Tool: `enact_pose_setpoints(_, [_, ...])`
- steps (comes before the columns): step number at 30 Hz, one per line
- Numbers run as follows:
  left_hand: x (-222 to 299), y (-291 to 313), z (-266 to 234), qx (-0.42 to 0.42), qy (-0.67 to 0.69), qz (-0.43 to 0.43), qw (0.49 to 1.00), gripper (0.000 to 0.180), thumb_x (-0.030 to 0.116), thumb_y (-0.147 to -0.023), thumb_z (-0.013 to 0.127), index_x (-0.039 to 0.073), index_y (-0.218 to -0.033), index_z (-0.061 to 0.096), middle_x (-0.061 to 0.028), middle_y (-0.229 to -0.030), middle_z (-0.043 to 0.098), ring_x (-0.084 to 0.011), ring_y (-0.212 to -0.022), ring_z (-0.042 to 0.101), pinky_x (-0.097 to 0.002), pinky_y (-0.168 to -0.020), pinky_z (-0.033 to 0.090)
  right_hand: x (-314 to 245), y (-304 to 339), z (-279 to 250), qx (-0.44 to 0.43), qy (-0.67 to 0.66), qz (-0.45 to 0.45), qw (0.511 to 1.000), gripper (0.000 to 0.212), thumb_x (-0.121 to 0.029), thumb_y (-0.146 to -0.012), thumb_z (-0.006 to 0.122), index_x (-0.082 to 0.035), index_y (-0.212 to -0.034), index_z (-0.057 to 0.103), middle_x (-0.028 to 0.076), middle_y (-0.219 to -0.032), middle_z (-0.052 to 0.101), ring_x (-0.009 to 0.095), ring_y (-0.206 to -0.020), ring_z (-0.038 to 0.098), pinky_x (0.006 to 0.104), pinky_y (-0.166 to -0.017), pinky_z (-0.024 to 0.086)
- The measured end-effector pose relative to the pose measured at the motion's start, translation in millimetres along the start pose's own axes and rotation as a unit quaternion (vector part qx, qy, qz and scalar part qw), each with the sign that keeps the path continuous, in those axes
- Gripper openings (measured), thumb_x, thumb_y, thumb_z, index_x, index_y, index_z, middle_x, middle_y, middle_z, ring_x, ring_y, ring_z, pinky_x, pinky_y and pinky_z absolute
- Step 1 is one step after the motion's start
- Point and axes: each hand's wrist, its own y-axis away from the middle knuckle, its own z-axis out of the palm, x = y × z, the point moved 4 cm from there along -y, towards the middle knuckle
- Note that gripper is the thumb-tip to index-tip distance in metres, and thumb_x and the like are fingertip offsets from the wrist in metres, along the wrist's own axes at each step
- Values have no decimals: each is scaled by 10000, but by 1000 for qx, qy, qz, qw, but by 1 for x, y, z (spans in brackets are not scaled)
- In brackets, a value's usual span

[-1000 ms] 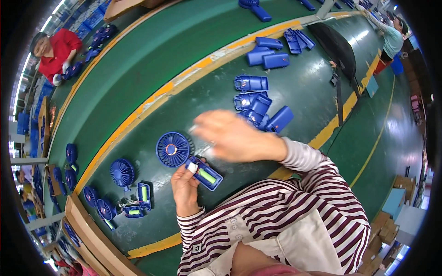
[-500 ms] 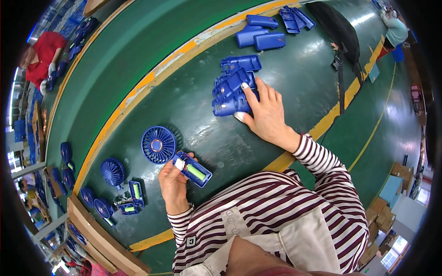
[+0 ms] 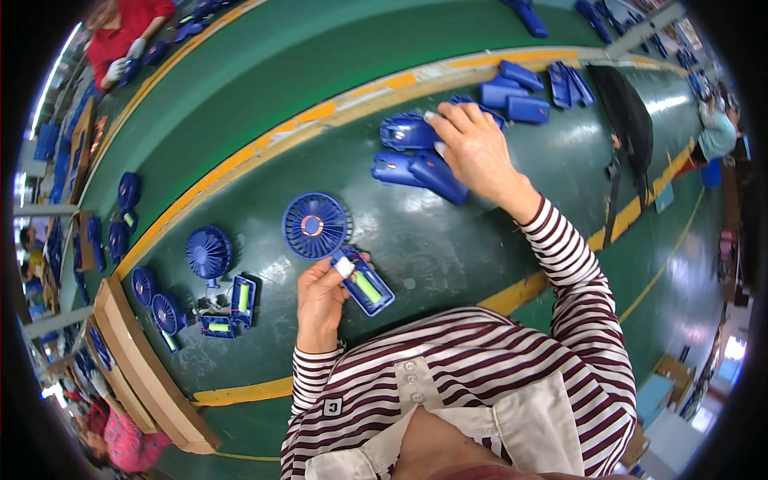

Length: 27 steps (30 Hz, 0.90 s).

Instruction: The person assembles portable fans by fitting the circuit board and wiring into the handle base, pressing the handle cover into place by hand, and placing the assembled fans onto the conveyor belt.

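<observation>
My left hand (image 3: 322, 300) grips a blue handheld fan (image 3: 316, 226) by its handle. The round grille lies to the far side. The handle is uncovered, and a light green battery (image 3: 368, 286) shows inside. White covering wraps the thumb tip. My right hand (image 3: 480, 148) is over a loose group of blue plastic handle covers, fingers bent. Its thumb and index finger close around the end of one handle cover (image 3: 406, 130); the palm side is hidden. Two more covers (image 3: 436, 174) lie just nearer, overlapping.
Blue covers (image 3: 526, 110) and a black bag (image 3: 624, 116) lie at the far right. To the left are another fan (image 3: 210, 252), opened handles with batteries (image 3: 228, 312) and a cardboard tray (image 3: 152, 372). A person in red (image 3: 128, 36) works across the green belt (image 3: 264, 88).
The pile of covers has been spread apart, with two lying nearer. My right hand has shifted farther away and its fingers have curled. The head view has turned; the left hand still holds the fan.
</observation>
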Motion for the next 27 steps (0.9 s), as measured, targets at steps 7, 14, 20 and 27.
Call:
enact_pose_setpoints(7, [-13, 5, -4, 3, -15, -31, 999, 217, 58, -812, 572, -30, -1010, 581, -111, -950, 641, -184, -837, 620, -317, -744, 508, 0, -13, 25, -128, -39, -42, 990, 425, -96, -658, 628, -18, -1071, 565, 163, -1118, 523, 317, -994, 505, 401, -828, 420])
enact_pose_setpoints(14, [-14, 11, 1, 15, -21, -41, 999, 208, 66, -827, 562, -51, -998, 589, -127, -942, 643, -192, -848, 628, -335, -750, 516, -5, -12, 26, -73, -10, -20, 997, 481, 10, -673, 550, 33, -1148, 477, 165, -912, 560, 331, -829, 545, 384, -722, 456])
enact_pose_setpoints(20, [-10, 3, -7, 28, -21, -19, 999, 211, 75, -814, 579, -55, -981, 594, -124, -921, 645, -189, -802, 633, -316, -737, 520, -69, 8, 5, -104, -348, 83, 928, 527, -81, -768, 636, -4, -1237, 406, 198, -980, 606, 342, -830, 613, 345, -741, 485])
enact_pose_setpoints(27, [-4, -1, -1, 32, -36, -21, 999, 262, 89, -848, 526, -80, -1047, 544, -183, -958, 626, -222, -842, 631, -335, -748, 521, -92, 54, 27, -94, -301, 84, 945, 366, -57, -701, 665, 2, -1040, 542, 130, -839, 553, 312, -647, 573, 359, -576, 469])
